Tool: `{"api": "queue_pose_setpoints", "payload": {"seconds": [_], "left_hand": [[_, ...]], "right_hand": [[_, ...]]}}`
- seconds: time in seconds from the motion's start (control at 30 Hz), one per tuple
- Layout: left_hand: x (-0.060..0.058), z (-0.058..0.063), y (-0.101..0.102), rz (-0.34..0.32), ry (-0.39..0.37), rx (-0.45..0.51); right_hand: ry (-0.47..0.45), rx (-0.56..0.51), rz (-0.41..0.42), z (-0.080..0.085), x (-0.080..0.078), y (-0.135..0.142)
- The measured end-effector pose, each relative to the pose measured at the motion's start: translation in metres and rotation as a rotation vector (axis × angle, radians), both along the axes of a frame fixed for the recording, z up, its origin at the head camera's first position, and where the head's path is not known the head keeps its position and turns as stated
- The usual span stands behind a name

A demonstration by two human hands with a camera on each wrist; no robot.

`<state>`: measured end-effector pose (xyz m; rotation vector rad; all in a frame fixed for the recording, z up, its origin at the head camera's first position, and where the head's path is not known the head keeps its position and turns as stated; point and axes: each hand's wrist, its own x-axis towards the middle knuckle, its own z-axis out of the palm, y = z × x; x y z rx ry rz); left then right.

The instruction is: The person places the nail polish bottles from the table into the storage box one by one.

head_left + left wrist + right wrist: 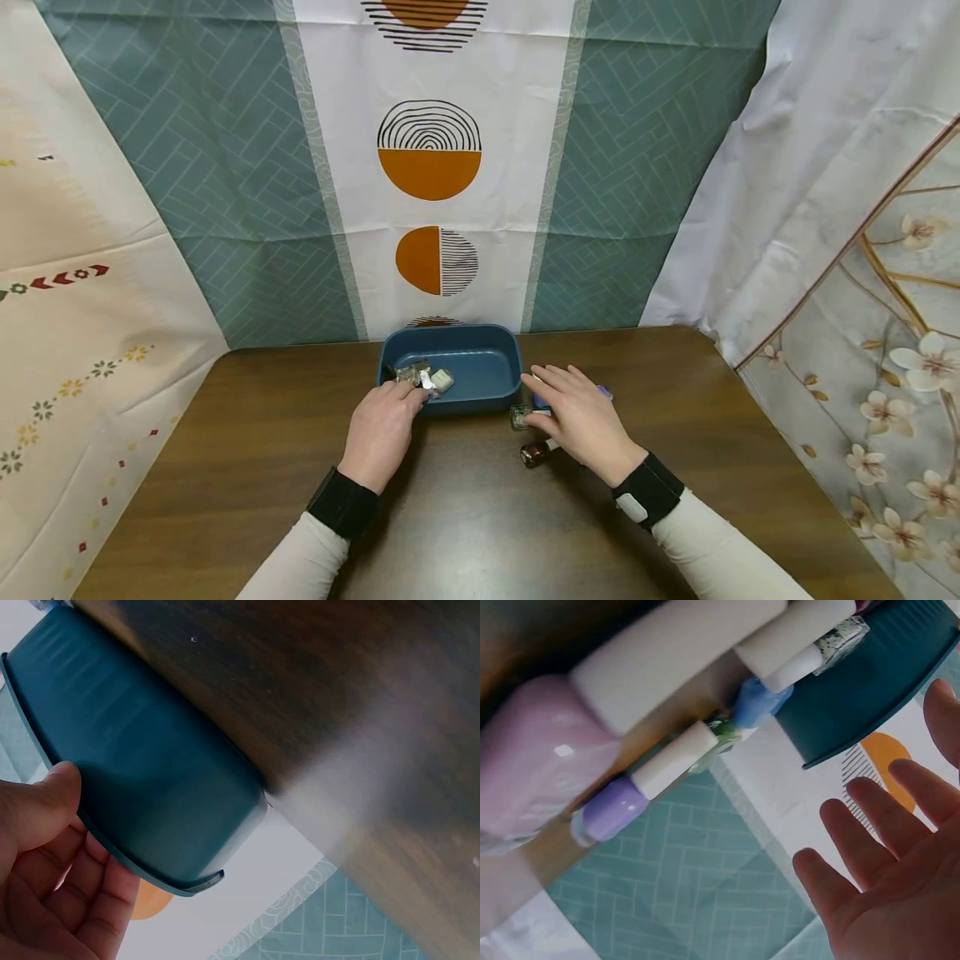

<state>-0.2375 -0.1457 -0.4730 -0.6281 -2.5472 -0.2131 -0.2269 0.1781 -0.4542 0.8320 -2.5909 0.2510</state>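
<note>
A dark blue plastic bin point(480, 405) stands at the table's back. My left hand point(381, 429) grips its near left rim, the thumb point(64, 787) against the outer wall and the fingertips hidden inside. Several small shiny and pale pieces point(442, 381) lie in the bin by those fingers; their kind is unclear. To the bin's right my right hand point(577, 417) hovers palm down, fingers spread, holding nothing. Around it lie nail polish bottles: a dark red one point(534, 453), a glittery one point(843, 643), a blue one point(761, 701), a purple one point(615, 806) and a lilac one point(544, 757).
The brown wooden table point(465, 517) stretches in front of and beside the bin. A patterned cloth point(427, 75) hangs right behind the table's back edge. Other cloths close off the left point(75, 350) and the right point(885, 333).
</note>
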Motion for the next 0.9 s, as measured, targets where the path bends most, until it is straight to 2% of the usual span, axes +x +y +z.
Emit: {"api": "queue_pose_setpoints", "payload": {"seconds": [0.33, 0.57, 0.9], "left_hand": [[-0.001, -0.001, 0.001, 0.006, -0.008, 0.003], [0.0, -0.001, 0.0, -0.013, -0.002, 0.01], [0.0, 0.0, -0.001, -0.014, 0.017, -0.003]], "right_hand": [[-0.027, 0.012, -0.055, 0.001, 0.013, 0.025], [-0.062, 0.04, -0.101, -0.001, 0.023, 0.043], [-0.051, 0.05, -0.126, -0.008, 0.033, 0.066]]}}
